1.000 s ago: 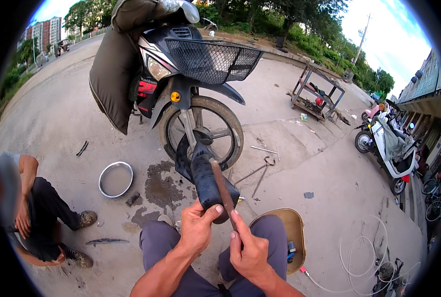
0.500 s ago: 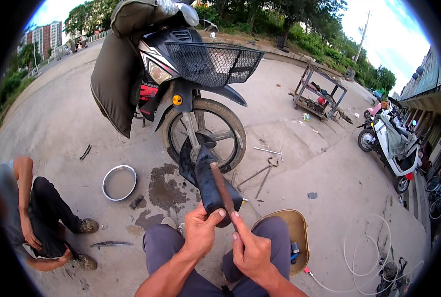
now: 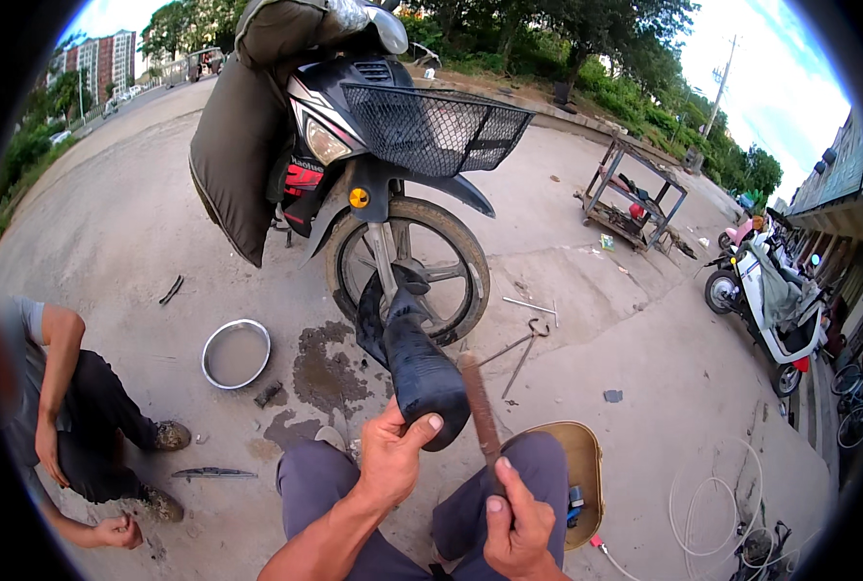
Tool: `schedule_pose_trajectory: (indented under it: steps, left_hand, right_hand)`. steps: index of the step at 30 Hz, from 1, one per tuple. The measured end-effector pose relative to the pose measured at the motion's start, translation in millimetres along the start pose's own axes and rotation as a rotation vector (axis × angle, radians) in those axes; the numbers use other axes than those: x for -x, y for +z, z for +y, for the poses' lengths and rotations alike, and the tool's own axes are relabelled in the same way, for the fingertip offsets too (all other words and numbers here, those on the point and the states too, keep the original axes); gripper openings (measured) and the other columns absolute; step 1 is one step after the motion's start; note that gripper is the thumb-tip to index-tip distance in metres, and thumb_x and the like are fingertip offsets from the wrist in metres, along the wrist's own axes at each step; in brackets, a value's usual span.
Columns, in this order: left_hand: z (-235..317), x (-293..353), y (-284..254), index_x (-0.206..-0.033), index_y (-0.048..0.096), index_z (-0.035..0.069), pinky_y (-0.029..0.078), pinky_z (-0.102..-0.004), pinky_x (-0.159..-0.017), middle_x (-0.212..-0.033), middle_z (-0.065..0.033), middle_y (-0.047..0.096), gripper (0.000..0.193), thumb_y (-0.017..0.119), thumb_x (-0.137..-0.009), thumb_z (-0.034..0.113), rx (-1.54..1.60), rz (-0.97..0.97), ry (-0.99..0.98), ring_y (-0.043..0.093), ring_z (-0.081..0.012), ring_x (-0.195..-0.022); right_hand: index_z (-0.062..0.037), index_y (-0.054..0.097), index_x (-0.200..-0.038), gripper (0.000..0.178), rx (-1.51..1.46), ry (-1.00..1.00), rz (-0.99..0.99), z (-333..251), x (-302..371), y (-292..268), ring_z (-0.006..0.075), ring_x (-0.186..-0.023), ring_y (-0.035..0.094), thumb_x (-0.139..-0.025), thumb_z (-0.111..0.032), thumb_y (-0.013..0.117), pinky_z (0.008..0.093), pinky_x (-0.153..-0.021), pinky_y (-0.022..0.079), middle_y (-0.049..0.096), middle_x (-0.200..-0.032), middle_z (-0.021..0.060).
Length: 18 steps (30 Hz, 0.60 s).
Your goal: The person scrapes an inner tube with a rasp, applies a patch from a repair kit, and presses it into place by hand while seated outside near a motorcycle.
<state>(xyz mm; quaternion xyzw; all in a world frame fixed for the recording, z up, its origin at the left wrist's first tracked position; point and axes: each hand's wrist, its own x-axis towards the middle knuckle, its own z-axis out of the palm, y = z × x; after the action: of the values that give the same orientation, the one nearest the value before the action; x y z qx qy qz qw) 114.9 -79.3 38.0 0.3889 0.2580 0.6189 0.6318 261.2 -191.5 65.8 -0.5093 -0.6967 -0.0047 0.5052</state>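
File (image 3: 481, 407) tilts in our right hand (image 3: 520, 528), thumb and fingers pinching its lower end, its blade just beside a black inner tube (image 3: 426, 382). Our left hand (image 3: 391, 463) pinches the tube's near end, thumb on top. We have a tan bin (image 3: 572, 441) by our right knee (image 3: 538, 467). The tube stretches ahead toward a motorbike's front wheel (image 3: 482, 276); well beyond it stands a metal cart (image 3: 633, 184).

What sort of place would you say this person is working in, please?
It looks like an open-air roadside repair spot: a motorbike stands outdoors, the left hand holds a black rubber tube near its front wheel, and a T-shaped tool lies on the ground.
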Motion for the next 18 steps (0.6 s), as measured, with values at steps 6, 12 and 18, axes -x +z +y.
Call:
schedule_pose_trajectory:
  steps: [6,12,18]
  left_hand:
    - [-5.3,1.9,-8.2,-0.105,0.073,-0.003,0.047,-0.0271,-0.089,-0.109,-0.0045,0.065,0.016,0.068,-0.091,0.002,-0.038,0.015,-0.013,0.060,-0.0114,-0.101]
    - [0.7,2.3,0.4,-0.104,0.072,-0.003,0.047,-0.0255,-0.084,-0.106,-0.0028,0.066,0.014,0.068,-0.091,0.001,0.019,0.001,-0.034,0.059,-0.0095,-0.093]
    - [-0.1,4.4,-5.1,-0.107,0.071,-0.002,0.049,-0.0258,-0.082,-0.100,-0.0033,0.071,0.018,0.067,-0.090,-0.001,0.054,0.015,-0.042,0.062,-0.0083,-0.088]
  right_hand:
    - [0.0075,0.060,-0.127,0.041,0.048,0.078,-0.212,6.6,-29.1,28.1,0.0248,-0.056,0.067,-0.086,0.003,0.062,0.0311,-0.053,0.051,0.072,-0.103,0.0220]
    - [0.0079,0.061,-0.126,0.041,0.049,0.020,-0.130,13.8,18.2,19.1,0.0257,-0.056,0.068,-0.085,0.004,0.063,0.0310,-0.052,0.050,0.072,-0.102,0.0232]
    - [0.0024,0.062,-0.129,0.045,-0.033,0.060,-0.075,18.4,-43.7,29.6,0.0222,-0.047,0.060,-0.084,0.002,0.065,0.0327,-0.048,0.047,0.068,-0.070,0.0119]
